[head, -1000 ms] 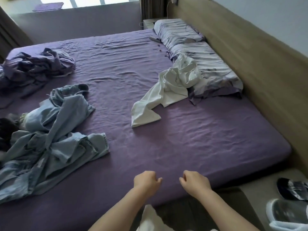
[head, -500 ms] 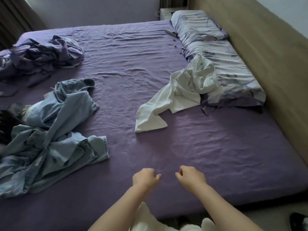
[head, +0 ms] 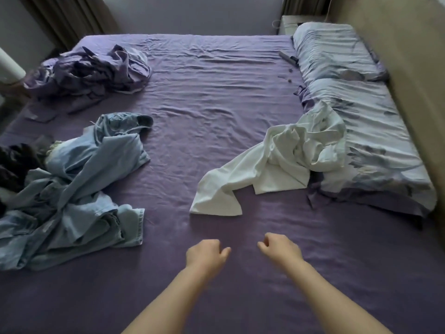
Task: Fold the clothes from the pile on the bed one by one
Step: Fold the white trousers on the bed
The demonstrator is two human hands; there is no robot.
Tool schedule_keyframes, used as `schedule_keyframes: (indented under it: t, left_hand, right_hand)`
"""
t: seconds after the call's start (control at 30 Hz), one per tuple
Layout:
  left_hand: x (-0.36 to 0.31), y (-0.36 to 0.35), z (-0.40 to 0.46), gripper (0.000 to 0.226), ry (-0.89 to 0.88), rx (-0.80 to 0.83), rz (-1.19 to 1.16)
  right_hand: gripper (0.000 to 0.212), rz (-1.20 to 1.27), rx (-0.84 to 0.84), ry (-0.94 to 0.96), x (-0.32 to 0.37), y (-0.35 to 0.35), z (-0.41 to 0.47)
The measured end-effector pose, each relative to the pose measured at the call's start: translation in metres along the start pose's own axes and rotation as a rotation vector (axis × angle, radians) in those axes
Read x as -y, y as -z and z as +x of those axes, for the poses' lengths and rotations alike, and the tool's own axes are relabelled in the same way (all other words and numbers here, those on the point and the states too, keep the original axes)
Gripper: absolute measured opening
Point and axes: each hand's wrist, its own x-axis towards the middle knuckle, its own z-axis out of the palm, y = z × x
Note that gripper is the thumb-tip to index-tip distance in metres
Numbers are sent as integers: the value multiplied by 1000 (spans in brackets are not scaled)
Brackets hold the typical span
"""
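Both hands, left hand [head: 206, 254] and right hand [head: 280, 249], hover loosely curled and empty over the bed [head: 216, 104]; the white garment [head: 272, 165] lies just beyond them, the denim pile [head: 72, 189] far left.

Plenty of open sheet [head: 216, 112] down the middle of the bed, from the near edge right up to the far end, so that lane's free. Left side is clogged by the denim heap [head: 72, 189], with a dark garment [head: 14, 162] tucked against its left edge and a purple bundle [head: 91, 71] further back. On the right, the white garment [head: 272, 165] spills off the near pillow [head: 375, 145] onto the sheet, its tail lying just ahead of both loosely curled hands. Some small bits [head: 289, 59] sit by the far pillow [head: 334, 51]. The headboard [head: 397, 56] walls off the right.
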Motion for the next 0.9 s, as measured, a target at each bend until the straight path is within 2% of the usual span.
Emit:
schedule_keyframes:
  t: [0.2, 0.43, 0.63, 0.77, 0.9]
  left_hand:
    - [-59, 60, 62, 39, -54, -106, -41]
    - [-122, 102, 161, 37, -118, -96, -94]
    - [-152, 93, 251, 37, -158, -52, -68]
    - [-152, 71, 300, 32, -174, -55, -58]
    - [-145, 55, 330, 38, -201, -50, -1]
  right_hand:
    - [22, 60, -106, 0, -8, 75, 71]
    - [20, 153, -180, -48, -17, 129, 148]
    - [26, 203, -230, -100, -38, 133, 217]
    - [32, 264, -285, -115, -51, 120, 264]
    - [36, 265, -378, -129, -49, 118, 295]
